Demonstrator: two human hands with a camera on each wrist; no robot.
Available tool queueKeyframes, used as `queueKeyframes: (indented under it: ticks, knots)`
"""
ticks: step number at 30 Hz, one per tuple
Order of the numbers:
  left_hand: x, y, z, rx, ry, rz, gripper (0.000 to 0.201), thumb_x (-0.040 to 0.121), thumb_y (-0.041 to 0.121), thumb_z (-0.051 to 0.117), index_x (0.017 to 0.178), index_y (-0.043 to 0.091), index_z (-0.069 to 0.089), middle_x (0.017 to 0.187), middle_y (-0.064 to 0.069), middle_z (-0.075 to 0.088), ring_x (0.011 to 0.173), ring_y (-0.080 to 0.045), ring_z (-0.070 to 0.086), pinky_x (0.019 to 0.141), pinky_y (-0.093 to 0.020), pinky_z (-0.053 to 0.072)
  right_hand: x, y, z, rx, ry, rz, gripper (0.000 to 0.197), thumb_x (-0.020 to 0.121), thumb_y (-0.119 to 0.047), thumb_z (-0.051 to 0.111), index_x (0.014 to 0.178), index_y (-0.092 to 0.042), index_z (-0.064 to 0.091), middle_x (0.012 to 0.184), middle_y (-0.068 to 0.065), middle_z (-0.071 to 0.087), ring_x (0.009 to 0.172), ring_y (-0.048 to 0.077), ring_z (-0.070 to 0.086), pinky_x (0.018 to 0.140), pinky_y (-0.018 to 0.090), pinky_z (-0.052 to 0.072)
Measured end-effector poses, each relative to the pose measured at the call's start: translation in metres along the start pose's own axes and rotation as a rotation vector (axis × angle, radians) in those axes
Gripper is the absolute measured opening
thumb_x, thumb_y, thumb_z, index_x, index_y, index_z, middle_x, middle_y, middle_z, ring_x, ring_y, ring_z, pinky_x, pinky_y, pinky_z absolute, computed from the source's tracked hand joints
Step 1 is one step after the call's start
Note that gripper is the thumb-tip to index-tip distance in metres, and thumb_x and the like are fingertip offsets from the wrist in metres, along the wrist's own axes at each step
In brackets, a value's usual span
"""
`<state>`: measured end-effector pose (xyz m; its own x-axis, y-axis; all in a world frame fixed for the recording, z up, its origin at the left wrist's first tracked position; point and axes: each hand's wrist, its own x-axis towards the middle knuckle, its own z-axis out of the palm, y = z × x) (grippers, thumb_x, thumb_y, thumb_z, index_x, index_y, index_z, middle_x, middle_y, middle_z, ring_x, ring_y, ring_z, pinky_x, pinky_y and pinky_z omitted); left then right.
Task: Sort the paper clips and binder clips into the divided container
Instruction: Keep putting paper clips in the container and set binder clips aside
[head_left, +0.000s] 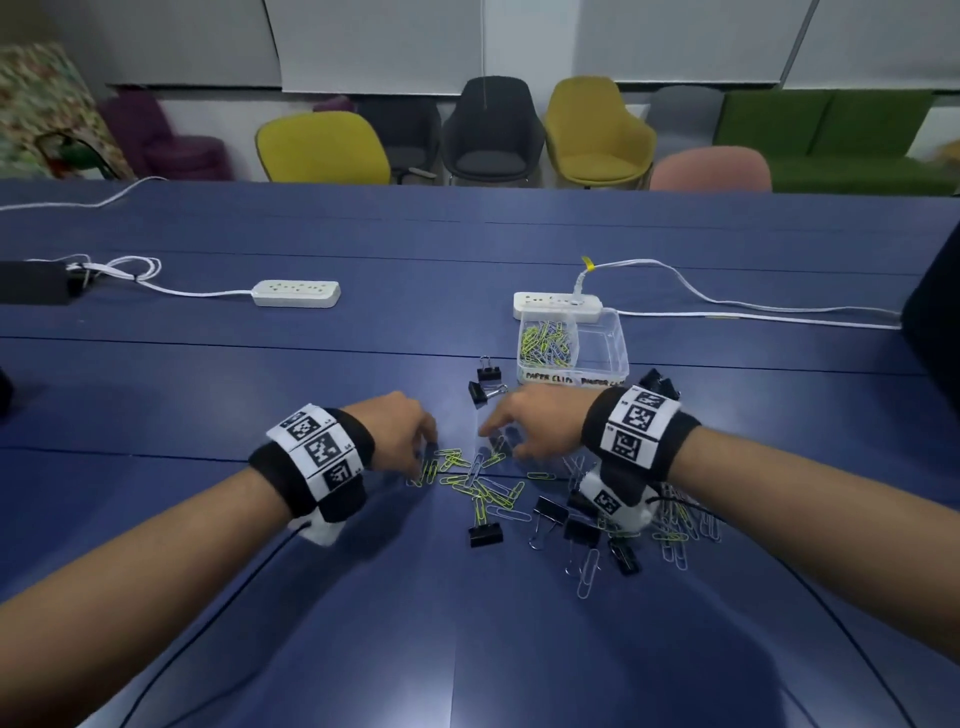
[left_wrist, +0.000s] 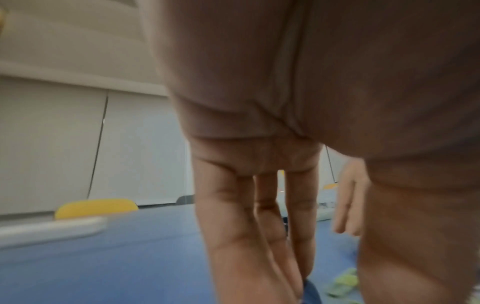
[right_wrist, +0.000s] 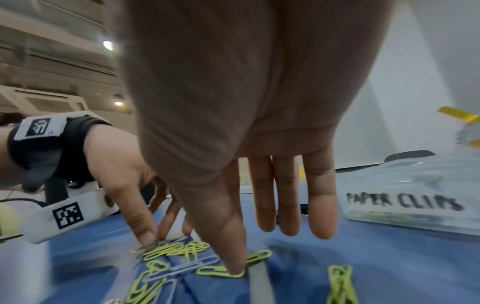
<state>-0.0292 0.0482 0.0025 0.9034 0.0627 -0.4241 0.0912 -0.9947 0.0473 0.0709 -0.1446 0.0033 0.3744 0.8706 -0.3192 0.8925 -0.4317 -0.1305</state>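
Yellow-green and silver paper clips (head_left: 478, 483) lie scattered on the blue table (head_left: 311, 364), with more under my right wrist (head_left: 675, 525). Black binder clips (head_left: 485, 534) lie among them, and two others (head_left: 488, 373) sit near the container. The clear divided container (head_left: 618, 338) holds paper clips in its left compartment (head_left: 545, 343); its label reads PAPER CLIPS (right_wrist: 402, 202). My left hand (head_left: 423, 454) touches the pile's left edge with its fingertips (right_wrist: 148, 240). My right hand (head_left: 498, 436) hovers spread, its fingers straight, and its thumb presses a yellow-green clip (right_wrist: 210, 272).
Two white power strips (head_left: 296, 292) (head_left: 558, 304) with cables lie behind the work area, one right behind the container. A black box (head_left: 31, 280) sits at the far left and a dark object (head_left: 935, 322) at the right edge. Chairs stand beyond the table.
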Motion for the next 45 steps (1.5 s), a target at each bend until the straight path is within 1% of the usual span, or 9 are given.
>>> queueKeyframes:
  ticks: [5, 8, 15, 18, 23, 29, 34, 40, 45]
  knots:
    - [-0.002, 0.021, 0.006, -0.149, 0.047, 0.137, 0.038, 0.078, 0.022, 0.074, 0.114, 0.027, 0.066, 0.096, 0.009, 0.062, 0.087, -0.011, 0.055, 0.076, -0.022, 0.045, 0.006, -0.017, 0.01, -0.048, -0.052, -0.06, 0.047, 0.082, -0.02, 0.064, 0.129, -0.023, 0.06, 0.118, 0.008, 0.057, 0.107, 0.024, 0.056, 0.092, 0.036, 0.049]
    - [-0.002, 0.015, 0.002, -0.156, 0.085, 0.153, 0.046, 0.082, 0.024, 0.071, 0.126, 0.023, 0.06, 0.117, 0.007, 0.063, 0.086, -0.008, 0.05, 0.078, -0.019, 0.04, 0.004, -0.017, 0.011, -0.043, -0.038, -0.045, 0.049, 0.084, -0.024, 0.063, 0.133, -0.022, 0.056, 0.118, 0.008, 0.055, 0.107, 0.025, 0.056, 0.088, 0.033, 0.049]
    - [0.0, 0.006, 0.015, -0.126, 0.009, 0.153, 0.077, 0.06, 0.06, 0.081, 0.125, 0.029, 0.056, 0.107, 0.006, 0.054, 0.095, -0.014, 0.053, 0.086, -0.029, 0.048, -0.004, -0.019, 0.017, -0.101, -0.067, -0.015, 0.076, 0.07, -0.057, 0.075, 0.134, -0.021, 0.054, 0.123, 0.007, 0.05, 0.107, 0.026, 0.055, 0.087, 0.039, 0.051]
    - [0.005, 0.009, 0.02, -0.153, 0.043, 0.17, 0.078, 0.06, 0.056, 0.083, 0.127, 0.031, 0.054, 0.103, 0.006, 0.053, 0.095, -0.013, 0.051, 0.086, -0.032, 0.048, -0.006, -0.022, 0.017, -0.087, -0.056, -0.028, 0.059, 0.077, -0.049, 0.073, 0.129, -0.023, 0.06, 0.117, 0.006, 0.052, 0.104, 0.023, 0.054, 0.076, 0.028, 0.042]
    - [0.008, 0.013, 0.019, -0.246, 0.102, 0.188, 0.04, 0.071, 0.035, 0.082, 0.107, 0.025, 0.068, 0.091, 0.007, 0.069, 0.085, -0.014, 0.062, 0.076, -0.028, 0.052, -0.008, -0.023, 0.018, -0.008, 0.047, 0.006, 0.018, 0.085, -0.023, 0.065, 0.1, -0.018, 0.073, 0.09, 0.002, 0.06, 0.093, 0.022, 0.061, 0.065, 0.025, 0.035]
    - [0.006, 0.015, 0.022, -0.196, 0.141, 0.198, 0.035, 0.077, 0.036, 0.076, 0.109, 0.026, 0.068, 0.088, 0.01, 0.071, 0.083, -0.011, 0.063, 0.077, -0.031, 0.055, -0.01, -0.02, 0.016, 0.011, 0.066, 0.008, 0.017, 0.081, -0.012, 0.057, 0.093, -0.014, 0.069, 0.085, 0.003, 0.063, 0.074, 0.016, 0.044, 0.064, 0.024, 0.036]
    - [0.006, 0.022, 0.026, -0.147, 0.159, 0.227, 0.06, 0.071, 0.062, 0.071, 0.121, 0.03, 0.061, 0.1, 0.006, 0.063, 0.094, -0.015, 0.058, 0.083, -0.032, 0.051, -0.01, -0.008, 0.005, 0.133, 0.09, 0.056, 0.014, 0.077, -0.011, 0.066, 0.09, -0.013, 0.072, 0.072, -0.007, 0.06, 0.068, 0.012, 0.056, 0.062, 0.02, 0.045]
    - [0.009, 0.034, 0.021, -0.208, 0.192, 0.237, 0.015, 0.08, 0.031, 0.071, 0.092, 0.021, 0.073, 0.089, 0.003, 0.072, 0.083, -0.017, 0.064, 0.076, -0.031, 0.054, -0.014, 0.018, -0.011, 0.24, 0.159, 0.146, 0.007, 0.075, -0.011, 0.071, 0.08, -0.016, 0.072, 0.068, -0.008, 0.063, 0.062, 0.005, 0.058, 0.06, 0.017, 0.046]
    - [0.015, 0.044, 0.016, -0.188, 0.213, 0.238, 0.009, 0.08, 0.018, 0.067, 0.088, 0.018, 0.072, 0.083, 0.003, 0.072, 0.072, -0.011, 0.061, 0.071, -0.022, 0.052, -0.015, 0.036, -0.021, 0.361, 0.233, 0.23, 0.008, 0.076, -0.006, 0.07, 0.08, -0.012, 0.071, 0.065, -0.007, 0.064, 0.049, 0.001, 0.056, 0.056, 0.019, 0.051]
